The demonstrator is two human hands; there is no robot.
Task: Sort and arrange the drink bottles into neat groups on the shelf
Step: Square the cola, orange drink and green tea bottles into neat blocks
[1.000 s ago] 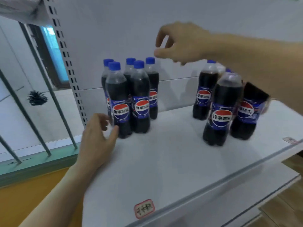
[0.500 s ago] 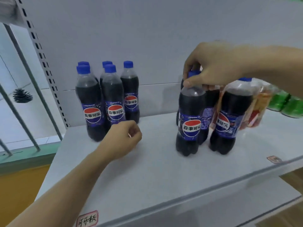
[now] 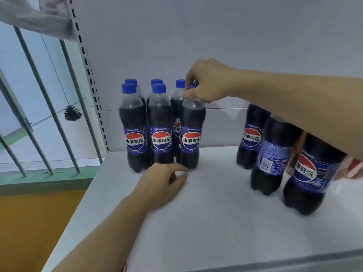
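Plastic: the held bottle [image 3: 191,134] was clear, smooth-walled, full of dark cola; likely heavy for its size and slippery at the label.
Where: it stood on the white shelf [image 3: 225,213] at 11 o'clock, touching the cola group [image 3: 147,126] on its right side.
Right hand [image 3: 206,83]: fingers and thumb pinched the bottle's neck and blue cap.
Left hand [image 3: 163,183]: loosely curled, holding nothing, resting on the shelf just in front of the group.
Grip advice: cap and rigid neck looked the surest hold; the waist probably flexes.
Loose bottles [image 3: 275,154]: three at 2 o'clock, well apart from the group.
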